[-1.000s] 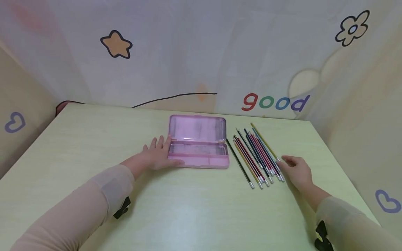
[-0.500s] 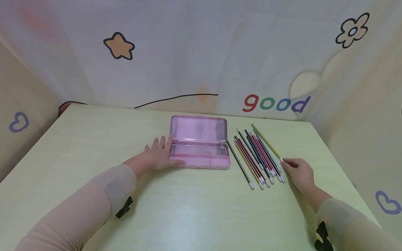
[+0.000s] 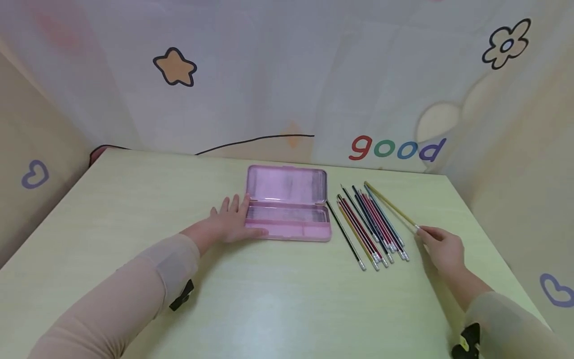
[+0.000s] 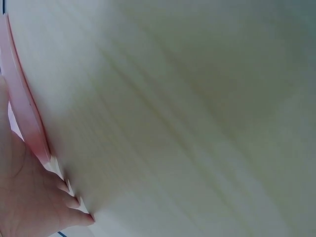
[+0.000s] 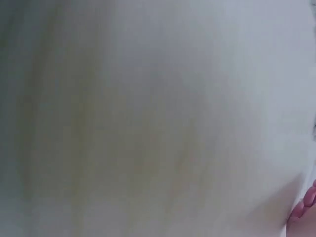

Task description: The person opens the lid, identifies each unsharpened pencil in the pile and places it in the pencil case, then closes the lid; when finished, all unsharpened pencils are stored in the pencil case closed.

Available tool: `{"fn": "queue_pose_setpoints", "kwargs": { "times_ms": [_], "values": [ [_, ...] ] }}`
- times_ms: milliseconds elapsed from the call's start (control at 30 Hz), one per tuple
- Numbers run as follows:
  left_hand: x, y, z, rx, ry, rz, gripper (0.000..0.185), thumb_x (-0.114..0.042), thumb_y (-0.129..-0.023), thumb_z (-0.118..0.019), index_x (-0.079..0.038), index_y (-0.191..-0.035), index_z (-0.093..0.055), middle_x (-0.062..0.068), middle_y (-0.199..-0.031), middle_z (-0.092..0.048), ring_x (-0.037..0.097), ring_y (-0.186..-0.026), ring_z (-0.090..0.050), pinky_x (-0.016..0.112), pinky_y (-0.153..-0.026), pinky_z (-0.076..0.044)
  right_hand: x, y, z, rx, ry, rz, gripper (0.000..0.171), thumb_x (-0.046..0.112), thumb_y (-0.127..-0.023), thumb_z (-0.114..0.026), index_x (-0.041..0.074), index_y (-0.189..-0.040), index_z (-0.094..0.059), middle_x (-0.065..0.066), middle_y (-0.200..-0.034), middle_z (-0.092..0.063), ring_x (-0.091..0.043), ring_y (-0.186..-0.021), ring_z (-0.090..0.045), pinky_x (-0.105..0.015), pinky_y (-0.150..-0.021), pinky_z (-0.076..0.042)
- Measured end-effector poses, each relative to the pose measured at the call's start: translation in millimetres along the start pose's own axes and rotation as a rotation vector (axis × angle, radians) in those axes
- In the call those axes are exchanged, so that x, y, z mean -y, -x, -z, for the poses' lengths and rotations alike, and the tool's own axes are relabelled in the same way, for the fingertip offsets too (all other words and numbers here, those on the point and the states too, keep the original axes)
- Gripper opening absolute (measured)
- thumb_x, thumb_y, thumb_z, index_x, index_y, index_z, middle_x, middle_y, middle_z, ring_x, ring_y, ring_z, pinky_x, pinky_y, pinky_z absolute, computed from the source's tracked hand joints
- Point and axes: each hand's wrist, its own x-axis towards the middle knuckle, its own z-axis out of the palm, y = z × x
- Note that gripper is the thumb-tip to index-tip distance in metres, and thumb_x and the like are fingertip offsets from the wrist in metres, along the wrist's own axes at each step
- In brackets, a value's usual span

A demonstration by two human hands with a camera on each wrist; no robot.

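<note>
A pink pencil case (image 3: 287,184) lies opened flat on the table, its lid folded toward the back. My left hand (image 3: 228,224) rests at the case's left side with fingers spread and the thumb along its front edge; the left wrist view shows the case's pink side (image 4: 24,98) beside the palm. Between thumb and fingertips, my right hand (image 3: 444,247) pinches a yellow pencil (image 3: 392,204) by its eraser end. Its far tip points back left, near the top of a spread of several dark, red and blue pencils (image 3: 372,222) right of the case.
One dark green pencil (image 3: 346,237) lies apart, its upper end at the case's right edge. The pale table (image 3: 269,299) ends at a printed cloth backdrop (image 3: 251,89) behind and on both sides.
My right hand has taken hold of the yellow pencil's eraser end and drawn it rightward, away from the other pencils. The left hand stays at the case.
</note>
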Motion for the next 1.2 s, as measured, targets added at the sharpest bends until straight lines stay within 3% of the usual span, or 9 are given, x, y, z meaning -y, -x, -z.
{"fn": "queue_pose_setpoints", "kwargs": {
  "times_ms": [167, 333, 500, 1000, 1200],
  "values": [
    [3.8, -1.6, -2.2, -0.002, 0.006, -0.001, 0.112, -0.078, -0.077, -0.041, -0.008, -0.149, 0.009, 0.023, -0.153, 0.006, 0.043, -0.137, 0.008, 0.063, -0.105, -0.002, 3.0, 5.8, 9.5, 0.006, -0.219, -0.084, 0.038, 0.033, -0.090, -0.061, 0.008, -0.117, -0.065, 0.021, -0.078, -0.060, 0.001, -0.071, -0.054, -0.012, -0.062, -0.047],
    [2.4, 0.2, -0.6, 0.005, 0.006, 0.010, 0.111, -0.077, -0.078, -0.042, -0.007, -0.149, 0.009, 0.023, -0.153, 0.006, 0.043, -0.137, 0.008, 0.063, -0.105, -0.002, 3.4, 7.9, 18.9, 0.015, -0.400, -0.057, 0.007, 0.027, -0.088, -0.065, 0.028, -0.090, -0.072, 0.022, -0.074, -0.064, 0.004, -0.069, -0.059, -0.010, -0.062, -0.048],
    [2.7, 0.3, -1.0, -0.004, -0.026, 0.006, 0.111, -0.078, -0.078, -0.040, -0.007, -0.149, 0.008, 0.023, -0.153, 0.004, 0.043, -0.138, 0.006, 0.063, -0.105, -0.004, 7.6, 7.2, 22.0, 0.035, -0.536, 0.025, 0.015, 0.017, -0.087, -0.066, 0.029, -0.080, -0.072, 0.019, -0.074, -0.066, 0.007, -0.072, -0.061, -0.009, -0.065, -0.048],
    [3.2, -0.7, -3.3, -0.028, -0.046, -0.008, 0.112, -0.079, -0.077, -0.040, -0.007, -0.149, 0.006, 0.024, -0.153, 0.001, 0.044, -0.138, 0.003, 0.064, -0.104, -0.008, 28.8, 1.4, 1.1, 0.161, -0.463, 0.165, 0.010, 0.020, -0.089, -0.064, 0.026, -0.092, -0.071, 0.020, -0.081, -0.065, 0.004, -0.079, -0.060, -0.010, -0.069, -0.048],
    [3.1, -0.6, -3.3, -0.028, -0.038, 0.002, 0.112, -0.078, -0.077, -0.041, -0.007, -0.149, 0.007, 0.024, -0.153, 0.001, 0.043, -0.138, 0.004, 0.064, -0.105, -0.007, 43.4, 0.6, -14.1, 0.204, -0.450, 0.177, 0.010, 0.022, -0.090, -0.063, 0.022, -0.096, -0.070, 0.019, -0.084, -0.064, 0.001, -0.083, -0.059, -0.012, -0.074, -0.048]
  ]
}}
